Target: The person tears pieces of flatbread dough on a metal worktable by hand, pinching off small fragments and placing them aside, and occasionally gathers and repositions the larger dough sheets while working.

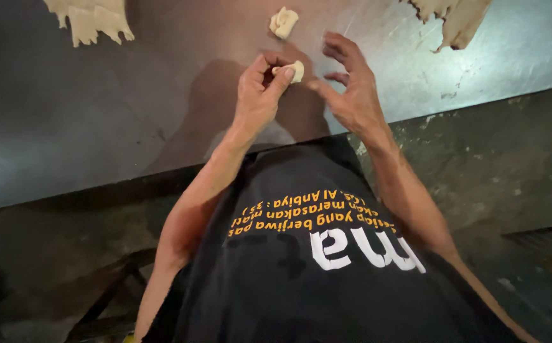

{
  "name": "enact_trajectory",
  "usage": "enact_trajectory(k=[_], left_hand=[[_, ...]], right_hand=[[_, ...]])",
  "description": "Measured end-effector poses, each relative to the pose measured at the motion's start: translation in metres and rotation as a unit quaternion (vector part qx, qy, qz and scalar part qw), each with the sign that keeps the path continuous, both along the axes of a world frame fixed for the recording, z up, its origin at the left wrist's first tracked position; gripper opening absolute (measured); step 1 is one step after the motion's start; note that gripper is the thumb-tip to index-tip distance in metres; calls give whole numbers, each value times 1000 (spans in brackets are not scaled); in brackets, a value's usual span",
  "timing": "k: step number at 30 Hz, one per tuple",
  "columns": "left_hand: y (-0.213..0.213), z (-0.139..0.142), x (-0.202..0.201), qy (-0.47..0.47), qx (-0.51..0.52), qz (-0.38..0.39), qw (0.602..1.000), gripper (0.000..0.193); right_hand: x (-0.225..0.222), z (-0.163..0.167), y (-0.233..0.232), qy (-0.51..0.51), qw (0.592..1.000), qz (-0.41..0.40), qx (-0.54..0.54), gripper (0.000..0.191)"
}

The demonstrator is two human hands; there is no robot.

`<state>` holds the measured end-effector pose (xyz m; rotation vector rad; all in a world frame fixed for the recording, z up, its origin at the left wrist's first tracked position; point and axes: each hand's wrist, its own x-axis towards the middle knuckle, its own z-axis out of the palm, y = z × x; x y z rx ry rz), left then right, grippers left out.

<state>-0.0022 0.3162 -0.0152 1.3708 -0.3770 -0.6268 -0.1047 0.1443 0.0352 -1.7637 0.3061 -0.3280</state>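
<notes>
My left hand (pixel 260 89) pinches a small pale lump of dough (pixel 295 70) between thumb and fingers, above the steel table (pixel 60 121). Just to its right is my right hand (pixel 352 86), fingers spread and curled, holding nothing. A second small folded dough piece (pixel 283 21) lies on the table just beyond my hands.
A torn sheet of dough (pixel 91 19) lies at the table's far left, another ragged sheet (pixel 454 19) at the far right. The table's front edge runs diagonally below my hands. My black printed shirt (pixel 314 267) fills the lower middle; dark floor lies to the right.
</notes>
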Motion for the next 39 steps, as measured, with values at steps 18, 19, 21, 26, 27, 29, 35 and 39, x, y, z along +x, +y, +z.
enact_trajectory(k=[18, 19, 21, 26, 27, 29, 35, 39], left_hand=[[11, -22, 19, -303, 244, 83, 917, 21], [27, -17, 25, -383, 311, 89, 865, 21], [66, -7, 37, -456, 329, 64, 824, 30], [113, -28, 65, -632, 346, 13, 693, 40], [109, -39, 62, -615, 334, 18, 714, 38], [101, -55, 53, -577, 310, 26, 755, 35], [130, -35, 35, -521, 254, -84, 810, 30], [142, -16, 57, -483, 319, -102, 809, 30]], right_hand=[[-17, -3, 45, 229, 940, 104, 230, 16], [-32, 1, 40, 206, 937, 174, 221, 13], [-59, 0, 29, 172, 952, 209, 142, 10], [-39, -49, -15, 62, 905, 74, -414, 19], [-22, -60, -25, 28, 866, 73, -494, 16], [18, -87, -20, -59, 888, -19, -456, 15], [-1, -87, 15, -18, 941, 84, -328, 7], [-2, -92, -11, 35, 910, 72, -408, 8]])
